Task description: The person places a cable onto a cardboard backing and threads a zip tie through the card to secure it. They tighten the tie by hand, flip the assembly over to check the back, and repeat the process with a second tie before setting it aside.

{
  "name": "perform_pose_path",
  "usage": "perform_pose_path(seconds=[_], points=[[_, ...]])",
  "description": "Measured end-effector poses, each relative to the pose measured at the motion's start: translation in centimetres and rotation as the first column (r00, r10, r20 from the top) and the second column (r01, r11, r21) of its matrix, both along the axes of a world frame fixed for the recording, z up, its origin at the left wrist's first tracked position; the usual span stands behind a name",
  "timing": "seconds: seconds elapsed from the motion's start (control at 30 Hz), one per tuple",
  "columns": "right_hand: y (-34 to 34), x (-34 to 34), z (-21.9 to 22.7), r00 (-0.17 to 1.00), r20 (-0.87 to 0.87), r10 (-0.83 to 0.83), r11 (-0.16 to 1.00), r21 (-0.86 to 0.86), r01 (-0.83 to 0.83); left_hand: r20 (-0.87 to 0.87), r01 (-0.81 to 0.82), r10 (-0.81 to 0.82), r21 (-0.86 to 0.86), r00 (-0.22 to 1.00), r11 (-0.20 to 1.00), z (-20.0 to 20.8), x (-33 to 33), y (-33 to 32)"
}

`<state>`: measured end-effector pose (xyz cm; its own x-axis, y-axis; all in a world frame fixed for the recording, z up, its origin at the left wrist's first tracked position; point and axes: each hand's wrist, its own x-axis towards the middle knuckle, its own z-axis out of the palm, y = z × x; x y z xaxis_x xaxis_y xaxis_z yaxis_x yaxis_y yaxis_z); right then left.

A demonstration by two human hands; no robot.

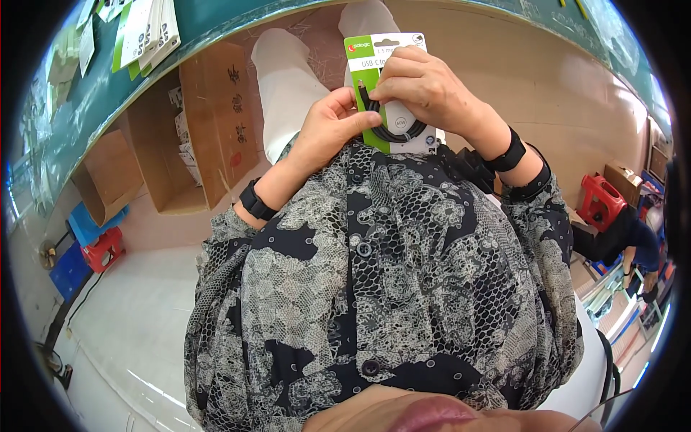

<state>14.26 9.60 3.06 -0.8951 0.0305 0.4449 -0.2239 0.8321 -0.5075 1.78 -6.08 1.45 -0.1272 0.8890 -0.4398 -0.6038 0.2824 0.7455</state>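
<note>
Packaging card (400,122), green and white, sits between our two hands over our pale trousers (288,72), close to our patterned shirt (425,273), probably so that we can look straight down on its printed face. Our left hand (331,128) holds it by the lower left edge, thumb laid over the front beside the coiled black cable (414,135), seemingly to steady the card and stop the coil shifting. Our right hand (430,88) lies across the front from the other side, thumb and forefinger bunched narrow near the cable's plug (361,85); we cannot tell whether they pinch the cable itself or something finer, since the knuckles hide much of the card. Holding the card off the green bench (216,20) likely leaves that top for the fanned stack of similar-looking cards (147,32) at its left end. Below the bench's edge, an open cardboard box (229,108) stands with white packs (186,137) inside, perhaps placed there so that our left hand can reach it easily.
</note>
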Motion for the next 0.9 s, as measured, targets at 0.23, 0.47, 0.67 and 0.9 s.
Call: perform_pose_path(seconds=[0.23, 0.47, 0.67, 0.9], points=[[-0.8, 0.1, 0.3, 0.998, -0.004, -0.055, 0.998, 0.009, 0.055, -0.037, 0.058, -0.058, -0.01, 0.998, 0.998, -1.3, -0.9, -0.3], [2.3, 1.1, 1.3, 0.973, -0.055, -0.226, 0.95, -0.234, 0.207, -0.075, 0.006, -0.004, 0.022, 0.997, 1.0, -0.7, -1.0, -0.1], [0.6, 2.9, -5.0, 0.94, 0.304, -0.153, 0.512, -0.789, 0.338, 0.016, -0.11, 0.109, 0.073, 0.994, 0.991, -0.7, -1.9, 0.5], [-2.1, 1.2, -7.4, 0.958, 0.285, 0.02, 0.051, -0.958, 0.283, -0.005, -0.089, 0.09, 0.037, 0.996, 0.995, -0.6, -2.0, -0.1]])
